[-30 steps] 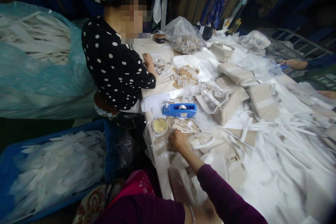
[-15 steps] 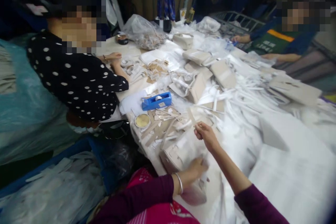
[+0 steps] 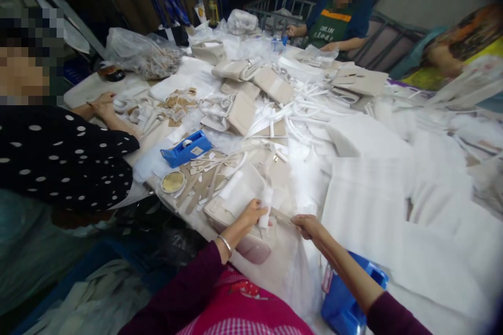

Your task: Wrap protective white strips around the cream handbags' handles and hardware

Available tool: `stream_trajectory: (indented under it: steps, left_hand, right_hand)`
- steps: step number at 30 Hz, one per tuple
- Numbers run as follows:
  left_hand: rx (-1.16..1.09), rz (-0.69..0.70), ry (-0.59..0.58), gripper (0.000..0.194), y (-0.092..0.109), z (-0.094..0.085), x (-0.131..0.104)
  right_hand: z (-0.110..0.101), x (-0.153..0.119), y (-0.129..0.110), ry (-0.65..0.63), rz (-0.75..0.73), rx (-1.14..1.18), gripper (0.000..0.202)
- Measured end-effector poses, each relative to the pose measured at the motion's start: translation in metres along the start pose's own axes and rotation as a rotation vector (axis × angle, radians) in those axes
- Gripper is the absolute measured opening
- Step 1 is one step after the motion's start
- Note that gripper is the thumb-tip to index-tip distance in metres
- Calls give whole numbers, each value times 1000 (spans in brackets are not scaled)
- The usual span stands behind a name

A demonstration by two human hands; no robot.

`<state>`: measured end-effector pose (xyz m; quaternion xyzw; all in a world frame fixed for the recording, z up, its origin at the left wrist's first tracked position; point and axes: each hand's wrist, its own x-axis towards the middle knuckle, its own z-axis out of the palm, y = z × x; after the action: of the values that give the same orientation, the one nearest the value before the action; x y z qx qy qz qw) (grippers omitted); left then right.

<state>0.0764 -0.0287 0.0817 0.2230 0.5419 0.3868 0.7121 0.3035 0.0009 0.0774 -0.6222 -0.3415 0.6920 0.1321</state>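
Observation:
A beige handbag [image 3: 223, 208] lies tilted on the table edge in front of me. Over it, my left hand [image 3: 251, 215] is closed on a small piece of white foam [image 3: 266, 204], upright between thumb and fingers. A narrow beige strap [image 3: 282, 215] runs from beside the foam to my right hand [image 3: 308, 226], whose fingers pinch its end. Whether the foam is wrapped around the strap, I cannot tell. Just beyond the bag is a beige flap with a small metal clasp [image 3: 275, 158].
A blue tape dispenser [image 3: 186, 149], a round yellow tin [image 3: 173, 182] and loose strips lie to the left. Another blue dispenser [image 3: 346, 296] stands under my right forearm. White foam sheets [image 3: 365, 204] cover the right side. Co-workers sit left, at the back and right.
My view has swung right. My right hand has come down from its raised position, bringing the strap close to my left hand. White foam now shows in my left hand.

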Motion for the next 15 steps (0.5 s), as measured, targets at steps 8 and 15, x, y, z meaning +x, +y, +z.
stream_trajectory:
  steps: [8,15]
  left_hand:
    - [-21,-27,-1,54,5,4,-1]
    - [17,-27,-48,59,11,7,-5]
  right_hand:
    - [46,35,-11,-242,-132,63,23]
    - [53,48,-34,-347,-273,-57,16]
